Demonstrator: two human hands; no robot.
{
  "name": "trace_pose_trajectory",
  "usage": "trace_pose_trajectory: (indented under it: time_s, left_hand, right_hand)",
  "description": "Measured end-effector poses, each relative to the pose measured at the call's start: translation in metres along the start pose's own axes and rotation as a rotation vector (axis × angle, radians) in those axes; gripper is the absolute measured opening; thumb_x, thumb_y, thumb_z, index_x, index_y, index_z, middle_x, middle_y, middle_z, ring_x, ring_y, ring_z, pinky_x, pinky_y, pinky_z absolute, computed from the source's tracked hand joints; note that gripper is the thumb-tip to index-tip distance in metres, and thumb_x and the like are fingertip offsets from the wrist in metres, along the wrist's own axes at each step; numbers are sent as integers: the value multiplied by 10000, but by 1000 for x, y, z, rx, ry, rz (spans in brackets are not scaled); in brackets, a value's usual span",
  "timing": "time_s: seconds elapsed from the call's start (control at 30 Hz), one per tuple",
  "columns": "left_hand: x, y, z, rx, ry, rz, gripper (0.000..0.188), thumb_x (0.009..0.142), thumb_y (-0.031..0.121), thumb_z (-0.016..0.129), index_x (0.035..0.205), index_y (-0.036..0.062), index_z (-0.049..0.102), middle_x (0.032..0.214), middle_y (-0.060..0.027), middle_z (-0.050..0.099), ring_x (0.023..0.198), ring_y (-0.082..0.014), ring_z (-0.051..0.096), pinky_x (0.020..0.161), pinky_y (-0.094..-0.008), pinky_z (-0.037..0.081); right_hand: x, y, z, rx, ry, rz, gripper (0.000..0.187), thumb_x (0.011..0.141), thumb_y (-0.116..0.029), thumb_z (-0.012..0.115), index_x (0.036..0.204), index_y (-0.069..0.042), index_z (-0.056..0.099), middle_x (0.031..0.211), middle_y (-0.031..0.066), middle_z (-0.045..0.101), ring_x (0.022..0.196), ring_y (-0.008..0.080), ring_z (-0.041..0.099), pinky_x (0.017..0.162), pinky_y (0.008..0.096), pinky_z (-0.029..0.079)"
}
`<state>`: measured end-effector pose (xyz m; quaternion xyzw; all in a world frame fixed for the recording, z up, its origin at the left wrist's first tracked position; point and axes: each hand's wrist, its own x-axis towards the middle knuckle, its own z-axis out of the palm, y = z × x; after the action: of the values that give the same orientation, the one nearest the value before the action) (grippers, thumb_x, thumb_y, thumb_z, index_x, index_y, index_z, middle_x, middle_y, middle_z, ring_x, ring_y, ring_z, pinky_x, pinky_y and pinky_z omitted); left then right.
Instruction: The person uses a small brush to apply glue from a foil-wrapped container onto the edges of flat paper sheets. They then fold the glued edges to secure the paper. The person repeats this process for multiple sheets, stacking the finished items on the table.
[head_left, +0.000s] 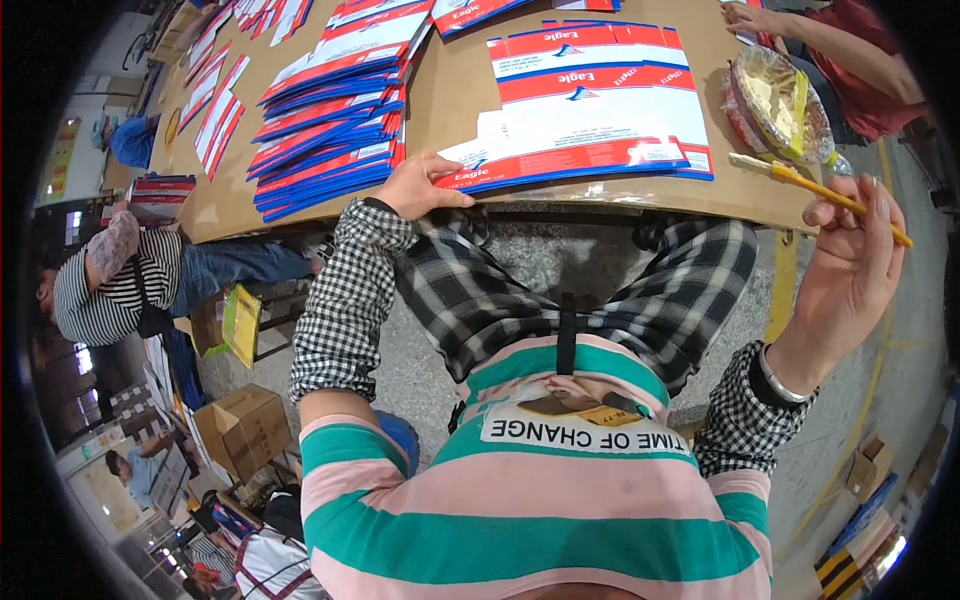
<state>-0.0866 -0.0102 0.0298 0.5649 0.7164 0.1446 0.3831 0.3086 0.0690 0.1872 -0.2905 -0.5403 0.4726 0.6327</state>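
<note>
My left hand (420, 184) grips the near left corner of a flat printed carton (590, 150), thumb along the front edge and fingers on top. This red, white and blue carton lies at the front of an overlapping layer of unfolded cartons. Raised at the right, my right hand (858, 235) is closed around the yellow handle of a brush (822, 188). The brush's pale bristles point left, above the table's front edge. Just beyond them stands a plastic-lined bowl (770, 100) holding a pale yellowish paste, with a yellow strip across it.
Tall stacks of folded cartons (335, 115) stand left of my left hand on the brown table (450, 95). Someone's arm (850, 55) reaches in at the far right. Another person in a striped top (125, 275) is at the left, near an open cardboard box (243, 432) below.
</note>
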Motion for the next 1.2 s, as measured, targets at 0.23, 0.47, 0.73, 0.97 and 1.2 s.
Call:
trace_pose_trajectory:
  time_s: [0.23,0.47,0.73,0.97,1.2]
  left_hand:
    - [6,-5,-11,-543,-92,-143,488,748,256,750,1105,-37,591,1070,-119,503,1003,-226,555,835,-285,474]
    - [-17,5,10,-184,525,325,293,821,124,643,1060,-44,612,1132,-173,600,1034,-213,574,863,-300,459]
    - [-79,18,-73,-514,829,349,339,769,-8,657,1102,-43,599,1216,-158,551,1106,-212,526,942,-315,419]
    - [-91,-47,-123,-916,835,340,293,756,-14,586,1043,-61,613,1159,-178,584,1069,-212,547,940,-296,409]
    - [-52,-61,-94,-1208,812,387,465,718,-128,469,1180,-84,495,1249,-182,513,1127,-221,520,951,-309,432]
  right_hand:
    - [-1,-2,-2,22,46,3,249,927,-156,491,1055,44,565,910,188,625,699,195,566,659,289,460]
    - [3,-6,-21,46,144,-55,266,913,-140,489,1073,62,556,933,175,615,732,187,546,675,279,441]
    - [12,-23,-52,-46,322,-261,317,918,-161,485,1078,101,563,959,154,594,759,161,507,721,291,431]
    - [18,-28,-7,-107,407,-258,298,932,-188,477,1068,60,573,917,109,575,713,128,490,722,267,437]
    - [27,-26,15,-110,439,-181,255,936,-195,470,1025,31,550,899,88,564,664,88,482,630,214,431]
